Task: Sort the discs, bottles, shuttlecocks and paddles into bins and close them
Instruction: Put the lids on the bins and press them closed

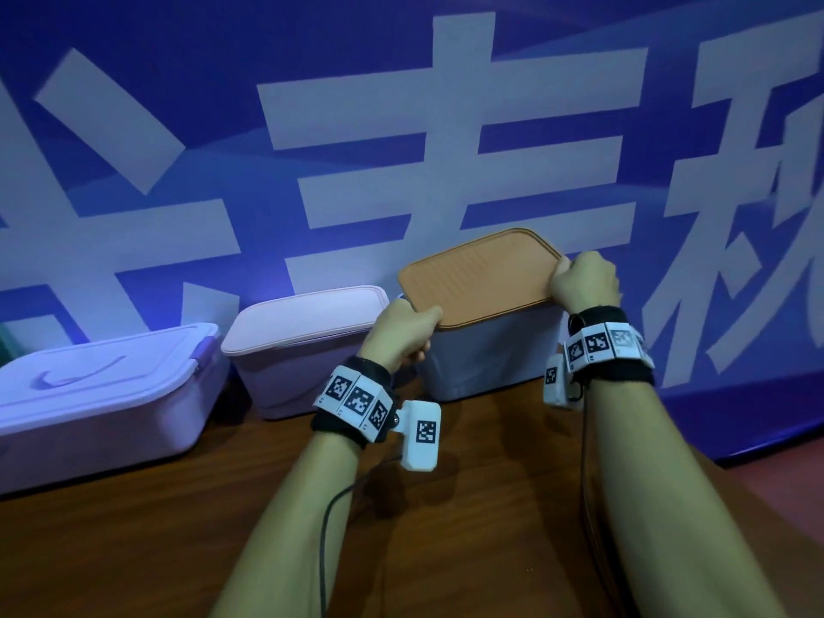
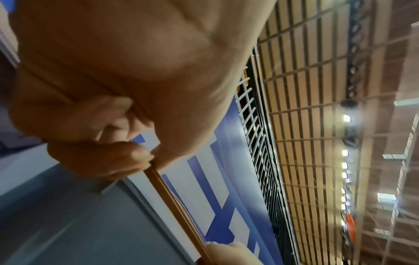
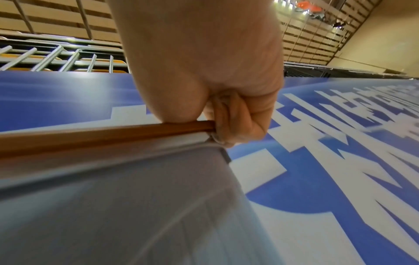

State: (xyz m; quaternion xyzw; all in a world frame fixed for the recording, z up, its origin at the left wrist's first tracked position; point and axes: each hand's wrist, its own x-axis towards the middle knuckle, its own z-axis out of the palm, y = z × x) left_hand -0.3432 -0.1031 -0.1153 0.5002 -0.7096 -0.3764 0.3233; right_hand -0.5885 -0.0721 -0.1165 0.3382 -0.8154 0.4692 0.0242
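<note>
An orange lid point(image 1: 479, 276) sits on top of a grey bin point(image 1: 486, 356) at the back right of the wooden table. My left hand point(image 1: 403, 334) grips the lid's near left corner, thumb on top. My right hand point(image 1: 582, 281) grips its right edge. In the left wrist view my fingers point(image 2: 99, 157) curl under the orange lid's rim point(image 2: 172, 200) above the grey bin's wall point(image 2: 79, 224). In the right wrist view my fingers point(image 3: 235, 118) pinch the lid's edge point(image 3: 102, 138) at the bin's corner point(image 3: 136, 197). The bin's contents are hidden.
Two more lidded bins stand in a row to the left: a pink one point(image 1: 307, 345) and a lilac one point(image 1: 102, 394) with a side latch. A blue banner with large white characters point(image 1: 401, 149) rises right behind them. Wooden tabletop point(image 1: 133, 550) lies in front.
</note>
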